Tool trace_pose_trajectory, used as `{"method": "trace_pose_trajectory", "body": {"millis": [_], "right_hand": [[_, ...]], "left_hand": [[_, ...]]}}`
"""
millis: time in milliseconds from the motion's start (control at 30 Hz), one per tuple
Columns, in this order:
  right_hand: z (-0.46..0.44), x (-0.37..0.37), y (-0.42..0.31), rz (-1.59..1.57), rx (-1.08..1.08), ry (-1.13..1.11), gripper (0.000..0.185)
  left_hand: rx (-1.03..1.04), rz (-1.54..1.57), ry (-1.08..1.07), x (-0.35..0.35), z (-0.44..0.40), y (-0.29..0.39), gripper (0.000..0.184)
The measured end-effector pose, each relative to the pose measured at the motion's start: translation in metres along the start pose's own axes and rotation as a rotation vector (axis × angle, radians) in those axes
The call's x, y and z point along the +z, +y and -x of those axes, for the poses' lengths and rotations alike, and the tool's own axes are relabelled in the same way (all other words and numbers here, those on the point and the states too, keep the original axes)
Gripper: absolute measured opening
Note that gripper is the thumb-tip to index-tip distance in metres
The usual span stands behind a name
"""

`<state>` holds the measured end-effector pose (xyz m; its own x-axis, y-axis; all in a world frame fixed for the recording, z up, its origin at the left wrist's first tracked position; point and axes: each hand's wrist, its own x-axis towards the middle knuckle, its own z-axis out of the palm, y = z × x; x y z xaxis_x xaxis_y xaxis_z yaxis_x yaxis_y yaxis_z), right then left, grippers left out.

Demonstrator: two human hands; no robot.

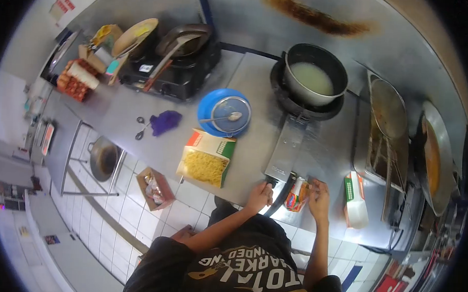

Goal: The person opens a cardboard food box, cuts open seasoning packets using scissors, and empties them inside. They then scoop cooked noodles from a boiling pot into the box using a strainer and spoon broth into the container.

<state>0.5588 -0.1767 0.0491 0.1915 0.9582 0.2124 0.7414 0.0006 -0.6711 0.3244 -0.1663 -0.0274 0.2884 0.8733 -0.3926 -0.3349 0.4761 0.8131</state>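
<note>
My left hand (259, 196) is at the front end of the single-burner stove (288, 151), its fingers closed around the dark control knob (268, 184). A red and yellow packet (295, 195) lies just right of the stove's front, beside a black hose (280, 196). Close to the packet's right side, my right hand (319, 194) has its fingers bent and apart; I see nothing clearly held in it. On the burner sits a dark pot (337, 67) containing cloudy pale liquid (312, 79).
Left of the stove are a blue bowl (205, 105) with a strainer and spoon, a carton of yellow crumbs (206, 168), and scissors (140, 129) near a purple cloth (165, 123). Trays (360, 146) and another carton (355, 203) stand right. A black stove (182, 86) holds pans.
</note>
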Motion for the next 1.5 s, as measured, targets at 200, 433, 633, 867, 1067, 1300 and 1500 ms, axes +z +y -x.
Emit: {"method": "trace_pose_trajectory", "body": {"millis": [200, 433, 633, 867, 1067, 1300, 1500], "right_hand": [[-0.033, 0.008, 0.029, -0.339, 0.177, -0.441, 0.031], [-0.050, 0.001, 0.031, -0.468, 0.299, -0.697, 0.029], [-0.053, 0.007, 0.043, -0.477, 0.295, -0.739, 0.024], [-0.058, 0.001, 0.033, -0.390, 0.216, -0.730, 0.017], [-0.053, -0.007, 0.039, -0.453, 0.332, -0.676, 0.012], [-0.035, -0.008, 0.050, -0.386, 0.437, -0.561, 0.018], [-0.028, -0.001, 0.090, -0.261, 0.459, -0.451, 0.029]], "left_hand": [[-0.154, 0.302, 0.044, 0.006, 0.002, 0.014, 0.031], [-0.287, 0.488, -0.047, -0.010, -0.004, -0.001, 0.030], [-0.360, 0.590, -0.010, -0.010, -0.009, 0.001, 0.028], [-0.287, 0.352, -0.100, -0.015, -0.002, -0.001, 0.024], [-0.061, -0.539, -0.146, -0.071, 0.064, 0.173, 0.025], [0.259, -1.556, 0.907, -0.401, 0.026, 0.307, 0.036], [0.387, -1.723, 0.378, -0.536, -0.013, 0.332, 0.044]]}}
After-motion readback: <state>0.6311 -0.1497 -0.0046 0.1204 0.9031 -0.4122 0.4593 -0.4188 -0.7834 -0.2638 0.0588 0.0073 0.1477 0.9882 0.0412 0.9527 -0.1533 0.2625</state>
